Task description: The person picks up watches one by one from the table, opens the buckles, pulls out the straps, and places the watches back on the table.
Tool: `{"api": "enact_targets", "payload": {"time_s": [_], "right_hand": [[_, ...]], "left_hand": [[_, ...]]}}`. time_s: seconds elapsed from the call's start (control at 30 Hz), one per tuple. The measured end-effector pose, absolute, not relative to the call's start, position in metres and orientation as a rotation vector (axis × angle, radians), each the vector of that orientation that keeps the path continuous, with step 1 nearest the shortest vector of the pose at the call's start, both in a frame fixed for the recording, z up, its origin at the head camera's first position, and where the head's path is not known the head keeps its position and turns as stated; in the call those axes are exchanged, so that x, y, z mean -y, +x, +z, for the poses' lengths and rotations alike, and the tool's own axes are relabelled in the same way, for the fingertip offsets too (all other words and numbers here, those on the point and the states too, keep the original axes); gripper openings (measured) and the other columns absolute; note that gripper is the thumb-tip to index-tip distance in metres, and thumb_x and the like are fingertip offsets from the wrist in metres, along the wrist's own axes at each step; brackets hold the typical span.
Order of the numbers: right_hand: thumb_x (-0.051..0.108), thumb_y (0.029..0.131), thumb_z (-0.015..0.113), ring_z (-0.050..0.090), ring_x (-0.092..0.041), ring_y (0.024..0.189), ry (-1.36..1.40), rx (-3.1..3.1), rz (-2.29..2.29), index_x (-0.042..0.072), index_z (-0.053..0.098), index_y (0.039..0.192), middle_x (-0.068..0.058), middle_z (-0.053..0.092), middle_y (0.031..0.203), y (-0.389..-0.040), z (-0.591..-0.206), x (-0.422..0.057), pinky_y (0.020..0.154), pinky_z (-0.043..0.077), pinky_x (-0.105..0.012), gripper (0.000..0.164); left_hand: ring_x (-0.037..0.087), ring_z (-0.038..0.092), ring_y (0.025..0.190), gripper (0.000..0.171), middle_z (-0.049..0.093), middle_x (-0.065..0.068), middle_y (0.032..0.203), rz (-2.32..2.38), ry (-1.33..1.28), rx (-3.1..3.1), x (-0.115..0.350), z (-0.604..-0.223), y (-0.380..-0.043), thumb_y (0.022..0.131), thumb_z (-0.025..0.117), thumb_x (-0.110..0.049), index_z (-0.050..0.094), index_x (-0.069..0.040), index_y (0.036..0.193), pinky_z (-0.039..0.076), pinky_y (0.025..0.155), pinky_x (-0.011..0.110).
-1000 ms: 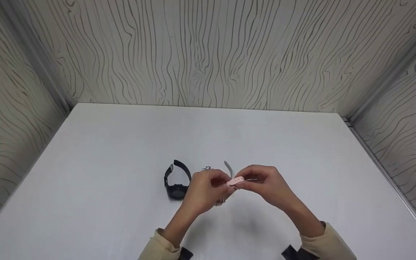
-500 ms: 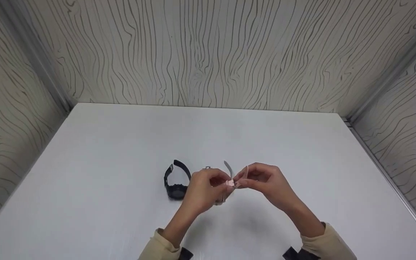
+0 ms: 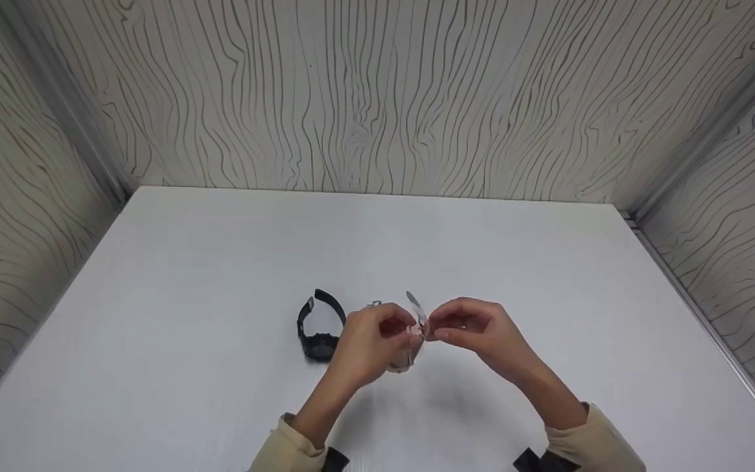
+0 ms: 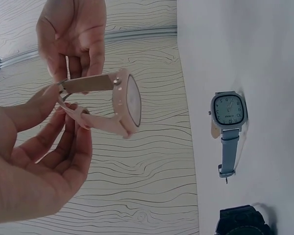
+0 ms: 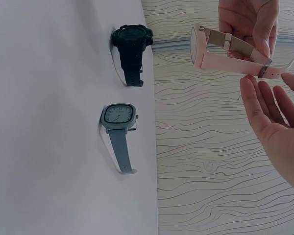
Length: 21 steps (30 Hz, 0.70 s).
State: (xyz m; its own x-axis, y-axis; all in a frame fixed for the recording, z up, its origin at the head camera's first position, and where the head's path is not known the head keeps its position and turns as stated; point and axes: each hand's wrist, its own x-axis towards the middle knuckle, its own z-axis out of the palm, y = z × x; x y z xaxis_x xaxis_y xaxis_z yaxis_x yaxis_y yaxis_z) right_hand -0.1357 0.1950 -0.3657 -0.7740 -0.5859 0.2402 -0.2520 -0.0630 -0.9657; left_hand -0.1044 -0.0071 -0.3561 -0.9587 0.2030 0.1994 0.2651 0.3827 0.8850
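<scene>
My left hand (image 3: 371,347) pinches the strap of a pink wristwatch (image 4: 120,110) near its buckle, thumb above and fingers below. The watch is held up off the table, its strap bent into a loop and its round case facing away from my left palm. My right hand (image 3: 482,331) is at the strap's free end. In the right wrist view its thumb overlaps the tip of the pink strap (image 5: 228,63), and its fingertips lie just under it. The strap passes through a dark metal buckle (image 5: 263,71), with a thin light piece sticking up beside it.
A grey-blue watch with a squarish face (image 4: 229,110) lies on the white table (image 3: 220,275), partly hidden behind my left hand in the head view. A black sports watch (image 3: 320,347) stands to its left, strap curved up. Wood-patterned panels (image 3: 351,98) enclose the table.
The pink strap end, seen flat between both hands a second ago, has turned between the fingers and shows less. My right fingers have shifted slightly; the watches on the table have not moved.
</scene>
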Motion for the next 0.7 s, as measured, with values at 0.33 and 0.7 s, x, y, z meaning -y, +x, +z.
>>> {"api": "enact_targets", "payload": {"time_s": [0.33,0.7], "right_hand": [[0.000,0.085,0.061,0.061,-0.023,0.088,-0.991,-2.098,-1.780,-0.005,0.061,0.103,-0.018,0.060,0.095,-0.1351,-0.3591,-0.1872,0.078,0.051,-0.033,0.019],[-0.002,0.084,0.060,0.063,-0.025,0.088,-0.918,-2.052,-1.865,-0.008,0.059,0.096,-0.015,0.061,0.094,-0.1366,-0.3579,-0.1930,0.078,0.051,-0.037,0.013]], "left_hand": [[0.007,0.055,0.065,0.003,0.062,-0.004,0.073,-1.597,-0.465,2.600,0.0028,-0.3559,-0.1026,0.079,0.069,-0.006,0.067,-0.007,0.082,0.046,0.059,0.022],[0.009,0.055,0.069,0.006,0.060,-0.003,0.075,-1.650,-0.453,2.615,0.0069,-0.3555,-0.1039,0.079,0.068,-0.004,0.066,-0.007,0.084,0.047,0.063,0.024]]}}
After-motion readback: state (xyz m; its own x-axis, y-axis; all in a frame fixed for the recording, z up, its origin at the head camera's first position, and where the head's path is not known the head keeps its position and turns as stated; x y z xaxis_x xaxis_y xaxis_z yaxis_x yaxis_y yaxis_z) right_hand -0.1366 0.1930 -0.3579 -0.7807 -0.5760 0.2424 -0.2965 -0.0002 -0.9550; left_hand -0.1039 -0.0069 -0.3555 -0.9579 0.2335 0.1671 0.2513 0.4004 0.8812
